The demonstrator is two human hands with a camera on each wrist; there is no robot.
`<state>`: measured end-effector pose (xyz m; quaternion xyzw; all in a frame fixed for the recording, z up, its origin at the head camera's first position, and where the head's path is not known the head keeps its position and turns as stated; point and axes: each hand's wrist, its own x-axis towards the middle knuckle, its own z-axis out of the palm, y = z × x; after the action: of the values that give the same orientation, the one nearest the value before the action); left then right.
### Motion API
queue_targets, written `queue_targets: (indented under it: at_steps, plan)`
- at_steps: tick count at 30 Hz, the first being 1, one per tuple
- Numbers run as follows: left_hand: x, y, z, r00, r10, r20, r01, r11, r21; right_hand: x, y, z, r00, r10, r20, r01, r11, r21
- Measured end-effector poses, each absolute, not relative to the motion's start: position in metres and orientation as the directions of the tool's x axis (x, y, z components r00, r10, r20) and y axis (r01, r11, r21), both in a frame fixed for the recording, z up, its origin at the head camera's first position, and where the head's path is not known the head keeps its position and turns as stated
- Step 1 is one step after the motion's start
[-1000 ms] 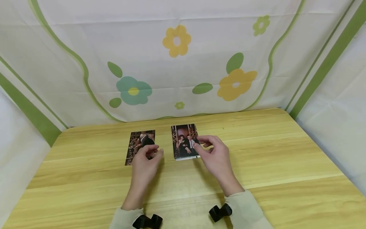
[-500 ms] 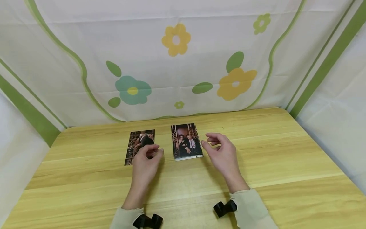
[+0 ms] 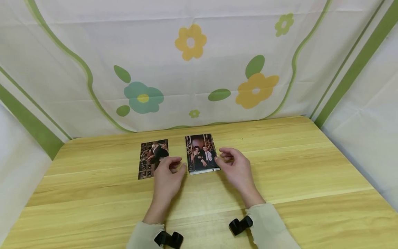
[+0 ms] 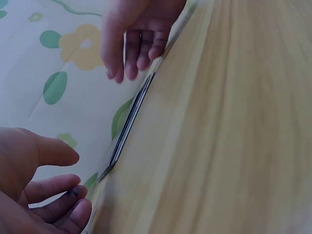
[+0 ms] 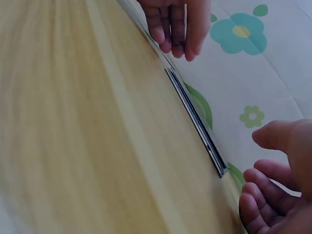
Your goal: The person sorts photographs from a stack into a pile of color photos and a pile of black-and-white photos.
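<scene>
- Presently, my left hand (image 3: pixel 166 178): fingers loosely curled, thumb apart from them, nothing gripped. It hovers at the left edge of the stack of photographs (image 3: pixel 202 153); whether a fingertip meets that edge I cannot tell.
- My right hand (image 3: pixel 237 167): fingers relaxed and half bent, thumb forward, nothing held. It sits just beside the stack's right edge, opposite the left hand; contact not clear in any view.
- Stack of photographs: lies flat near the middle of the table (image 3: pixel 311 166), between my two hands. Rectangular, portrait format, glossy dark print on top with white edges showing along the near side. In the left wrist view (image 4: pixel 127 127) and the right wrist view (image 5: pixel 195 119) it reads as a thin layered slab of several sheets with dark edges.
- Single photograph (image 3: pixel 153 158): flat on the table, left of the stack and apart from it, slightly askew; dark glossy print, its near right corner hidden behind my left hand.
- Table: pale yellow wood, lengthwise grain, smooth.
- Backdrop cloth (image 3: pixel 192 69): white fabric, creased, printed with yellow and teal flowers, green leaves and green curved bands.
- Sleeves (image 3: pixel 270 228): beige, soft-looking, with black straps at both wrists.
</scene>
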<state>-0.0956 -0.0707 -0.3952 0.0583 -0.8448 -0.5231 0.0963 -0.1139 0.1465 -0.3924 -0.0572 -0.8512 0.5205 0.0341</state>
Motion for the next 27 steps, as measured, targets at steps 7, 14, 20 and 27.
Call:
queue_targets:
  at_steps: [7,14,20,27]
  plan:
    - [-0.097,-0.061,-0.396,-0.968,-0.179,0.176,0.064,0.504,0.861,-0.116,0.146,-0.401,-0.993,0.115,0.030,0.035,0.526,-0.849]
    - [-0.100,-0.052,-0.398,-0.984,-0.106,0.144,0.072,0.501,0.862,-0.117,0.141,-0.405,-0.991,0.115,0.064,0.020,0.612,-0.791]
    - [-0.102,-0.048,-0.403,-0.984,-0.120,0.135,0.053,0.523,0.850,-0.117,0.136,-0.406,-0.992,0.111,0.053,0.033,0.654,-0.755]
    - [-0.105,-0.043,-0.404,-0.989,-0.122,0.080,-0.005,0.580,0.815,-0.115,0.132,-0.408,-0.992,0.105,0.074,0.024,0.722,-0.692]
